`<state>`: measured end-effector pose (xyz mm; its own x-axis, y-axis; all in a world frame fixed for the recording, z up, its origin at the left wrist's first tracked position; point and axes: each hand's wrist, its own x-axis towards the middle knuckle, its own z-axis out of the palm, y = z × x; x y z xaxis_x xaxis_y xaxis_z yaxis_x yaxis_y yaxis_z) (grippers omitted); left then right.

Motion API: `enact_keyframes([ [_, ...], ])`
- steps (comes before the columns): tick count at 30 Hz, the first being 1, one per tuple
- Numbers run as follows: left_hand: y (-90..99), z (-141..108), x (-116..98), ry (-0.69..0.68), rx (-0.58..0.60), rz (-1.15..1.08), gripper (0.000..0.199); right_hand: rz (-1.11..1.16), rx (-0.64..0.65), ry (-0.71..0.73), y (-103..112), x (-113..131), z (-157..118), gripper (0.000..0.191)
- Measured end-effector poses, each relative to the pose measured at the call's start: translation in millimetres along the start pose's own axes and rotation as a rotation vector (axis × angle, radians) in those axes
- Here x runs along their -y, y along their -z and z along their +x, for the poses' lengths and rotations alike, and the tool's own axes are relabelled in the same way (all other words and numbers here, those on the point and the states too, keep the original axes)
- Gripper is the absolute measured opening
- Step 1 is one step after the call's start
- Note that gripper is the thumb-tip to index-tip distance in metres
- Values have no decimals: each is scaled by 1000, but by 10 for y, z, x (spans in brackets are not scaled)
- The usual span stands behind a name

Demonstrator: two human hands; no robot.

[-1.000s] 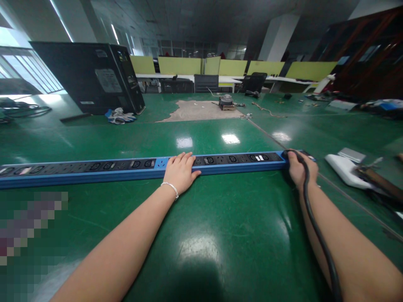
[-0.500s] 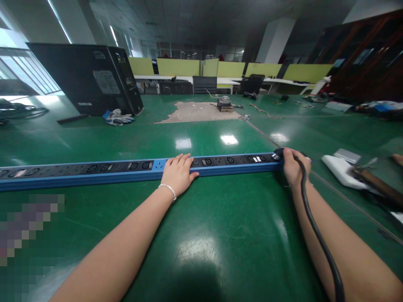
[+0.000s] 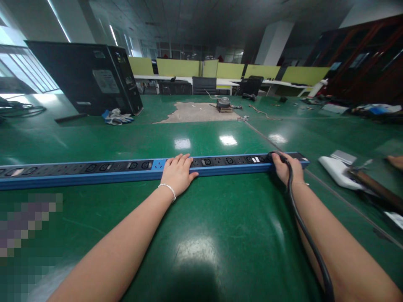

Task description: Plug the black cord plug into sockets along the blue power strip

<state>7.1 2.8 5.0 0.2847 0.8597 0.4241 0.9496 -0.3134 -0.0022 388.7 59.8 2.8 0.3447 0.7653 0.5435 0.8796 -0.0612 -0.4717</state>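
Note:
A long blue power strip [image 3: 103, 175] with black sockets lies across the green table. My left hand [image 3: 178, 173] rests over its middle, beside a blue socket section [image 3: 158, 165], with the fingers laid across the top and the thumb along the front side. Near the strip's right end, my right hand [image 3: 286, 168] is closed on a black plug [image 3: 271, 156], which is down at the sockets. Whether its pins are inside a socket is hidden. The black cable [image 3: 294, 205] hangs from the plug over my right forearm.
A black computer case [image 3: 91, 79] stands at the back left, with gloves [image 3: 118, 117] beside it. A small metal device [image 3: 223, 105] sits farther back. On the right are a white object [image 3: 338, 171], a brown bar [image 3: 378, 186] and part of someone's hand [image 3: 395, 162].
My right hand has moved left with the plug, which is now lower against the strip's sockets. The strip's right end has come into view. My left hand has stayed in place.

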Motion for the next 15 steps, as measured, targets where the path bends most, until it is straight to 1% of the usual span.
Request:
enact_keyframes([
  [3, -3, -4, 1, -2, -6, 4, 47, -27, 31, 45, -12, -5, -45, 41],
  [9, 6, -7, -2, -6, -15, 8, 48, -37, -10, 127, -64, -85, -123, 44],
  [15, 3, -8, -4, -11, -22, 4, 48, 10, -44, 72, -138, -97, -141, 46],
])
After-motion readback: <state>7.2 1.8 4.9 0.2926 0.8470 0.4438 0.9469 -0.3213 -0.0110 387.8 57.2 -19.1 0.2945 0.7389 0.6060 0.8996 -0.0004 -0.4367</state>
